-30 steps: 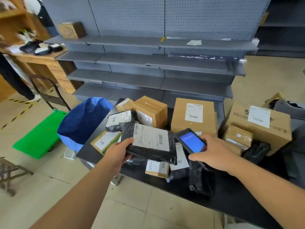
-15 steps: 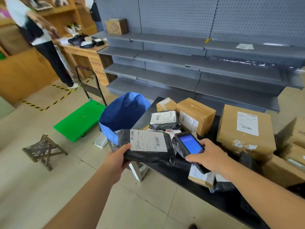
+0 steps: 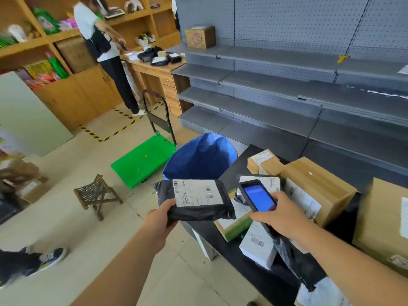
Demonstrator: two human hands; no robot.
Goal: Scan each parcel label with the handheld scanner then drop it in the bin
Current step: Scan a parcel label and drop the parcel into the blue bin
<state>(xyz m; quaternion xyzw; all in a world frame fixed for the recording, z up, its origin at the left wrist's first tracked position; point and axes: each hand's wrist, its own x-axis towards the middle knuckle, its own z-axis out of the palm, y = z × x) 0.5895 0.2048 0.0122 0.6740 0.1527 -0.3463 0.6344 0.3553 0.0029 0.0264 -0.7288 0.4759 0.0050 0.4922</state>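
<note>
Both hands are full: your left hand (image 3: 160, 219) grips the black parcel (image 3: 194, 200) label-up, clear of the table, just short of the blue bin (image 3: 201, 157) beyond; your right hand (image 3: 280, 217) clasps the scanner (image 3: 257, 196) beside it, screen toward you.

Scene evenly and brightly lit; diffuse light, source not seen. Shadows kept soft: faint one noted under the stool (image 3: 97, 194), deeper shade under the grey shelves (image 3: 287, 89). Scanner screen (image 3: 259, 198) is rendered saturated blue, unreadable. Strong wide-angle bowing observed toward 9 and 3 o'clock; uprights are bent. Motion blur seen at 9 o'clock and on the carton (image 3: 384, 221) at 3 o'clock. Label (image 3: 197, 192) print is kept soft, barcodes discernible.
</note>
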